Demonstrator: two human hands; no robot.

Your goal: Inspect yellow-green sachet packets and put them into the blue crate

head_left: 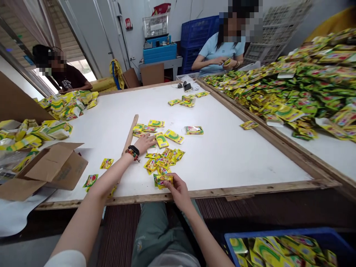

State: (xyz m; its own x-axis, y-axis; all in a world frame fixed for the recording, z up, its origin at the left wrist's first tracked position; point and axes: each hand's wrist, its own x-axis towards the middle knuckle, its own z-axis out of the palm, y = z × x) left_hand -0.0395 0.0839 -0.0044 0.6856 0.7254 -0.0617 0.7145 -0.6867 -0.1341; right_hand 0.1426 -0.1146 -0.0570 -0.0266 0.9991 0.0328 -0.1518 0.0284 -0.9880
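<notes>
My left hand [146, 143] reaches over the white tabletop with its fingers stretched out. Its fingertips lie at a group of small yellow-green boxes, beside one box [161, 140]; a firm hold does not show. Near the table's front edge, my right hand [179, 190] pinches yellow-green sachets [162, 180] between thumb and fingers; how many is hidden. Between the two hands lies a loose heap of yellow sachets [164, 159]. Another box [174, 136] rests right of the left hand, and a box with a clear front [194, 130] lies further right.
A wooden strip [130, 133] lies left of the boxes. An open cardboard carton [59, 167] stands at the left. Behind a wooden rail [258, 128], a large sachet pile [314, 85] fills the right. A blue crate [230, 239] sits below. Two co-workers sit across the table.
</notes>
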